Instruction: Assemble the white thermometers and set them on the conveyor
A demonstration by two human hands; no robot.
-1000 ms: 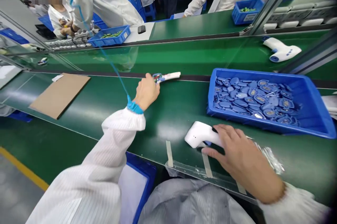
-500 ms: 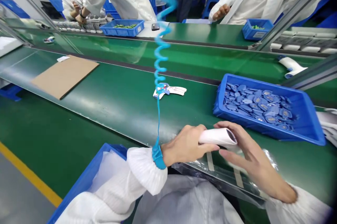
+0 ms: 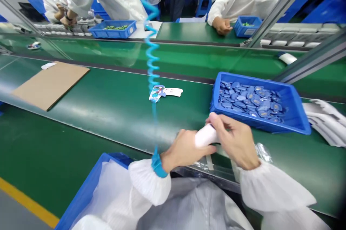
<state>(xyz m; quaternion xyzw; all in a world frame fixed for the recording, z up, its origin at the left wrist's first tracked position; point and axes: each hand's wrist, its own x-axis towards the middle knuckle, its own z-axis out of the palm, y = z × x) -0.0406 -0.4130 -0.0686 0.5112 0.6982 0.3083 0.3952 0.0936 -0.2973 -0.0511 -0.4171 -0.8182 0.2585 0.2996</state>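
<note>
left hand: fingers wrapped closed under white plastic housing | right hand: fingertips pinching its upper end | housing lower centre, just below blue tray | open green belt leftward

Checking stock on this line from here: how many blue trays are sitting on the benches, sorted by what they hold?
Blue tray of blue parts: 1
Blue trays of green parts: 2
Total: 3
</note>
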